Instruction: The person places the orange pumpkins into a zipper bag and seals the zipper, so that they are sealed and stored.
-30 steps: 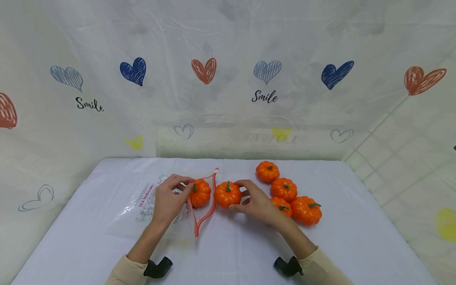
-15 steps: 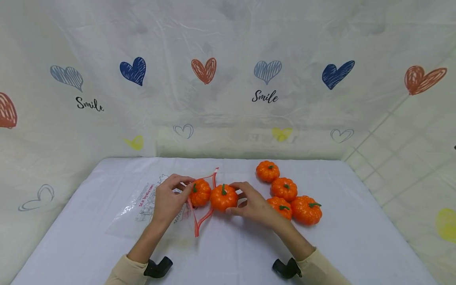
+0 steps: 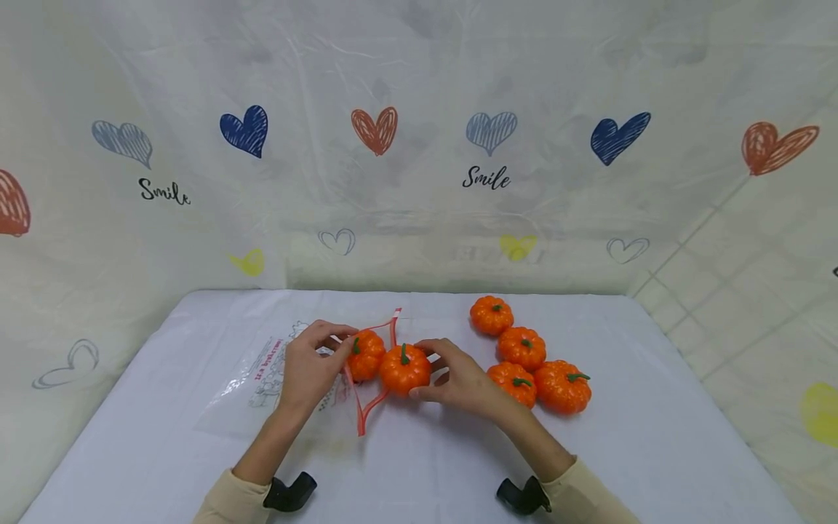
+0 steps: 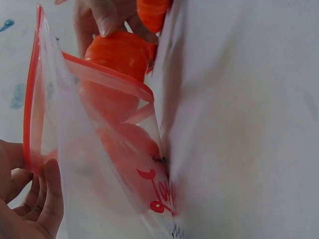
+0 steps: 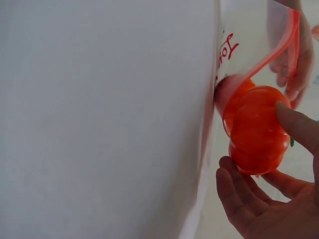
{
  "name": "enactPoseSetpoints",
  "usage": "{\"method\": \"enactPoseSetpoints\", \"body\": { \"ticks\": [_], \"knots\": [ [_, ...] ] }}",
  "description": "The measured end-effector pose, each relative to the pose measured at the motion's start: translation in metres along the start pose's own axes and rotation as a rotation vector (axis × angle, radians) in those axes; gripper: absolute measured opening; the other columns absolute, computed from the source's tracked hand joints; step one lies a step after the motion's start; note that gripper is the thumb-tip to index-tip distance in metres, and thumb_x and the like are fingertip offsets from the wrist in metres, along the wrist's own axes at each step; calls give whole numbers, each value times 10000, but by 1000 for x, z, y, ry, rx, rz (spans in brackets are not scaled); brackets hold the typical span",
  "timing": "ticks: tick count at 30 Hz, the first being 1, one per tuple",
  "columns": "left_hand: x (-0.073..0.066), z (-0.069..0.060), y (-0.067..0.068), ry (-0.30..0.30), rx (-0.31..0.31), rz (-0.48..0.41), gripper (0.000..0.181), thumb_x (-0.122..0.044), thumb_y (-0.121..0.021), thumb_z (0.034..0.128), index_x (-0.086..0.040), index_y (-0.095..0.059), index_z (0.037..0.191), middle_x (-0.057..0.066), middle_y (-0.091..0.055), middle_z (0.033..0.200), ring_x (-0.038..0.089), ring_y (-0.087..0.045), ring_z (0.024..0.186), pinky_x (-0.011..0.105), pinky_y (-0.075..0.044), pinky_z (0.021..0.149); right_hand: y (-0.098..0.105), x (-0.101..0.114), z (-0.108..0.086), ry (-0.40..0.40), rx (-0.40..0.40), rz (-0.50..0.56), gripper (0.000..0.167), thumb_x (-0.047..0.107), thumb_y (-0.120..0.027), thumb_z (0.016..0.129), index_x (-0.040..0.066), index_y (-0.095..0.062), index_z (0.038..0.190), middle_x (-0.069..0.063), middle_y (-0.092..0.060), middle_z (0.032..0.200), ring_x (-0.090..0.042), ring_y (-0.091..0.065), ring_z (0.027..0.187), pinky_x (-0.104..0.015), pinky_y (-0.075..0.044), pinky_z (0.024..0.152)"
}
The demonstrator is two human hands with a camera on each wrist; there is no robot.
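Observation:
A clear zip bag (image 4: pixel 84 164) with a red-edged mouth lies on the table, its opening facing right. My left hand (image 3: pixel 313 367) pinches the upper edge of that mouth and holds it apart. One small orange pumpkin (image 3: pixel 365 355) sits just inside the opening. My right hand (image 3: pixel 458 378) grips a second pumpkin (image 3: pixel 405 370) by its right side, thumb on the near side and fingers behind. In the left wrist view this held pumpkin (image 4: pixel 119 55) is partly past the red edge, close against the one inside.
To the right of my right hand lie several more pumpkins, among them a far one (image 3: pixel 492 315) and a larger one (image 3: pixel 563 387). They rest on a white-covered table (image 3: pixel 419 473). A white sheet with printed hearts (image 3: pixel 375 131) hangs behind the table.
My right hand has moved left with its pumpkin, from outside the bag's mouth to partly within it. The left hand has stayed in place on the bag's edge.

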State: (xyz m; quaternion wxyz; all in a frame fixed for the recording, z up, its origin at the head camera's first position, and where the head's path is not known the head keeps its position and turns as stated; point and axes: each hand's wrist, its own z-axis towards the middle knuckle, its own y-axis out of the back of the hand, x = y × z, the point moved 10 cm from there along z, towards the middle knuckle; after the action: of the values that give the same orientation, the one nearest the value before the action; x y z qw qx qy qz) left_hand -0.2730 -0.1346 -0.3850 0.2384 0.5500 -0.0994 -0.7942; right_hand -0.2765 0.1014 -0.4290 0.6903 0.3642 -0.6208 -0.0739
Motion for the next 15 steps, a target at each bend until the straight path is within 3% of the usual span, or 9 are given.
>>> {"method": "enactPoseSetpoints", "body": {
  "ticks": [15],
  "knots": [
    [0,0,0,12,3,-9,119,-170,-757,956,-199,-825,1050,4,-717,970,163,-639,852,148,-548,746,-6,6,2,10,-1,-12,714,295,-891,828,163,-555,1444,-31,-613,1342,-221,-646,1140,-423,-608,938]
  ]
}}
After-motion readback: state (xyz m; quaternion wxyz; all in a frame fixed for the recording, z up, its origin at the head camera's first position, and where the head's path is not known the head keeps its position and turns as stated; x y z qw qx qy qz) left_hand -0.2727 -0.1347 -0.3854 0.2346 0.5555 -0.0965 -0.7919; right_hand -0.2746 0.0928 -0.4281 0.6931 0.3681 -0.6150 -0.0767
